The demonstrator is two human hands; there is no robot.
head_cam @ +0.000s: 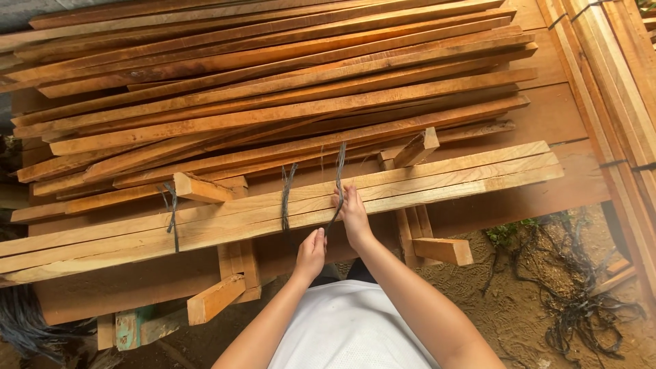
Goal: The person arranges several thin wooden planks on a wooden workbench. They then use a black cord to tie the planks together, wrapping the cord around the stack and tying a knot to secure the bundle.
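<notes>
A bundle of pale wooden slats (pixel 424 179) lies across the front of a low wooden platform. A dark strap (pixel 339 171) crosses over the bundle near its middle. My right hand (pixel 354 213) presses on the bundle's front edge and holds the strap there. My left hand (pixel 311 251) sits just below the bundle, pinching the strap's lower end. Two more dark ties (pixel 288 195) (pixel 171 212) wrap the bundle farther left.
A big pile of reddish-brown slats (pixel 273 89) fills the platform behind. Short wood blocks (pixel 418 147) (pixel 201 188) stick up by the bundle. More strapped boards (pixel 615 82) run along the right. Loose dark straps (pixel 581 301) lie on the dirt ground at right.
</notes>
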